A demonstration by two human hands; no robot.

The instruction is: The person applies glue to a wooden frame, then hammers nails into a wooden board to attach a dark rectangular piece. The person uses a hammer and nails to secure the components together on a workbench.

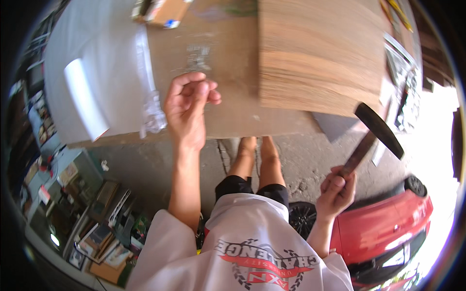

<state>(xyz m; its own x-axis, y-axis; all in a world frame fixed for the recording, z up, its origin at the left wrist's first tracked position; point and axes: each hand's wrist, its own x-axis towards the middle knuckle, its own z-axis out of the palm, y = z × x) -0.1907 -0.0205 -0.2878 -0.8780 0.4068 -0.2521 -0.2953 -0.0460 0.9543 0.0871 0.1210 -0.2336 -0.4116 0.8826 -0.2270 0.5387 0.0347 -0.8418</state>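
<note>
My right hand [337, 191] is wrapped round the wooden handle of a hammer [358, 153], raised in front of the table's near edge on the right. Its long dark head [379, 131] points up and away from me. Over the table, my left hand [189, 104] is held palm up with the fingers curled in and the thumb against them. Whatever may be between those fingertips is too small to make out. Just beyond them lies a blurred scatter of small metal pieces [198, 56], perhaps nails. A wood-grained board [320, 58] rests on the table to the right.
The brown tabletop [233, 119] carries a cardboard box [167, 12], a white roll [86, 99] and crumpled clear plastic [154, 116]. A dark grey sheet [335, 123] sticks out under the board. A red car [383, 228] stands at right; cluttered shelves [102, 233] are at left.
</note>
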